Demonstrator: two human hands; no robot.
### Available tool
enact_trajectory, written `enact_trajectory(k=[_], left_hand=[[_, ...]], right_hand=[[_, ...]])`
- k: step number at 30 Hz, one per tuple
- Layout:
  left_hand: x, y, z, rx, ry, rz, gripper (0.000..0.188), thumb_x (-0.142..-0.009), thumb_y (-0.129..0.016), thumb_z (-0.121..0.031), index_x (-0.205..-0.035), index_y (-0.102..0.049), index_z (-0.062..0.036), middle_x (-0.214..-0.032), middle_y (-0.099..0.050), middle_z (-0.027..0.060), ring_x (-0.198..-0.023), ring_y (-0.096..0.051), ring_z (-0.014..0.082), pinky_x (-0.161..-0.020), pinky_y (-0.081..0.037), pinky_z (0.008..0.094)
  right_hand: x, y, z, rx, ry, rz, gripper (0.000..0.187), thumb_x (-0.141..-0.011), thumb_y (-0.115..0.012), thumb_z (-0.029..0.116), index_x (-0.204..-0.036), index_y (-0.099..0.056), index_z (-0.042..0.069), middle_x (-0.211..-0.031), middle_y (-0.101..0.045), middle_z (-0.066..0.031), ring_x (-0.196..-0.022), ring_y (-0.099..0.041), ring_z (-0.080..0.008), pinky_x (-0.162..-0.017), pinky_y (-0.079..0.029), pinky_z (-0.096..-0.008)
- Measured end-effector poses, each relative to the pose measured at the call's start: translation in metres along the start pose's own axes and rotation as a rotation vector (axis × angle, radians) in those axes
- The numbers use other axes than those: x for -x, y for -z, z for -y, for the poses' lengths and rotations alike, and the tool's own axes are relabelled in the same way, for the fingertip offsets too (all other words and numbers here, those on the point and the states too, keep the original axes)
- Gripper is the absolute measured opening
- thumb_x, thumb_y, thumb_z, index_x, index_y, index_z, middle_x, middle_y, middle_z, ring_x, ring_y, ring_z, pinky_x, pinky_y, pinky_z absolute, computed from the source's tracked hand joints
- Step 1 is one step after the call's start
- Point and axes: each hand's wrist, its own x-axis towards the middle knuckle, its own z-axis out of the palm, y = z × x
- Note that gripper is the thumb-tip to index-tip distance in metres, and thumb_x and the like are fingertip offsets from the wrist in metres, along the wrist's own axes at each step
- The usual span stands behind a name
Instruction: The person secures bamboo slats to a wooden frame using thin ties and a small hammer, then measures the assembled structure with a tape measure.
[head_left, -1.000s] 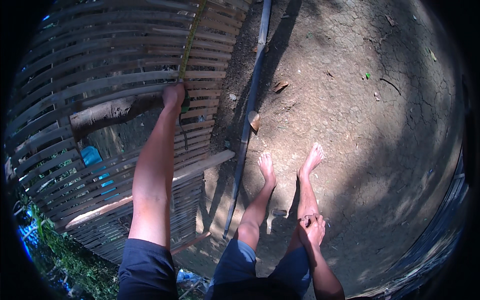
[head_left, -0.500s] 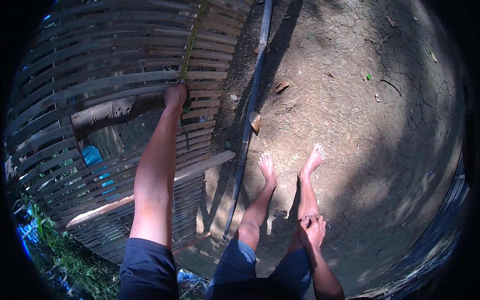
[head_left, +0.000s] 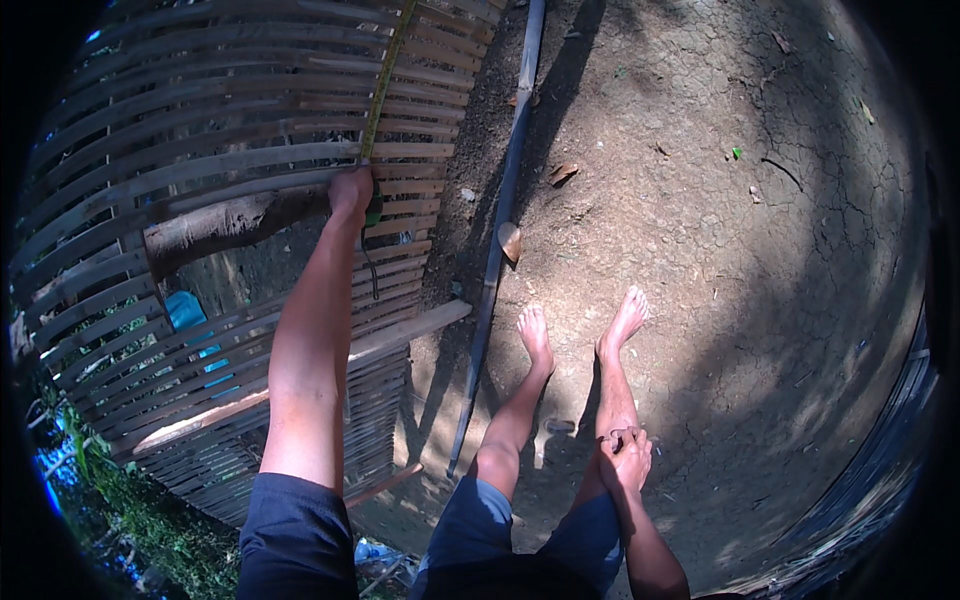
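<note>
My left hand [head_left: 349, 194] is closed around a tape measure [head_left: 375, 206] with a green case, held against a slatted bamboo wall [head_left: 230, 75]. Its yellow blade [head_left: 384, 88] stretches away from the hand across the slats, out past the top edge. A dark strap [head_left: 373, 270] dangles below the case. Over on the right, my right hand [head_left: 627, 464] rests on my right knee with its fingers curled. Something small and dark shows between those fingers, too small to name.
A long bamboo pole [head_left: 508, 190] lies on the cracked dirt ground [head_left: 720, 260], left of my bare feet. A pale wooden beam [head_left: 400, 335] crosses the slats. A thick log [head_left: 235, 228] and a blue object [head_left: 185, 311] show at an opening in the wall.
</note>
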Motion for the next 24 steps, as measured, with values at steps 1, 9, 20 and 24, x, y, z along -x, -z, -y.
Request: enact_trajectory(k=[1,9,20,24], left_hand=[[0.000,0.000,0.000,-0.003,0.000,-0.007,0.035,-0.092,-0.058,-0.044,-0.100,-0.078,-0.0160,-0.119,-0.068,0.0183,-0.116,-0.060,0.0385,-0.098,-0.045,0.0412],[-0.027,-0.004,0.023,0.037,0.054,-0.060,0.033,-0.090,-0.061,-0.042,-0.100,-0.078,-0.0151,-0.122,-0.067,0.0189,-0.118,-0.059,0.0380,-0.099,-0.045,0.0414],[0.009,0.000,-0.003,-0.002,0.014,-0.096,0.033,-0.089,-0.060,-0.040,-0.096,-0.078,-0.0142,-0.118,-0.068,0.0188,-0.116,-0.060,0.0391,-0.099,-0.045,0.0431],[0.014,0.000,-0.004,0.044,-0.050,-0.049,0.035,-0.091,-0.059,-0.040,-0.101,-0.076,-0.0107,-0.114,-0.069,0.0206,-0.113,-0.061,0.0410,-0.098,-0.046,0.0436]], right_hand=[[0.000,0.000,0.000,0.003,0.000,0.007,0.039,-0.079,-0.065,0.035,-0.104,-0.070,0.005,-0.131,-0.056,-0.0149,-0.118,-0.051,-0.0362,-0.100,-0.043,-0.0450],[0.000,0.003,0.003,-0.004,0.013,0.019,0.041,-0.078,-0.065,0.036,-0.107,-0.070,0.006,-0.129,-0.055,-0.0144,-0.118,-0.051,-0.0362,-0.100,-0.042,-0.0456],[-0.001,-0.004,-0.007,0.040,0.069,-0.030,0.041,-0.078,-0.067,0.033,-0.109,-0.070,0.007,-0.125,-0.056,-0.0192,-0.117,-0.052,-0.0384,-0.098,-0.044,-0.0483],[0.000,-0.002,-0.005,0.037,0.078,-0.032,0.042,-0.079,-0.066,0.033,-0.109,-0.069,0.003,-0.125,-0.057,-0.0206,-0.117,-0.052,-0.0385,-0.098,-0.045,-0.0480]])
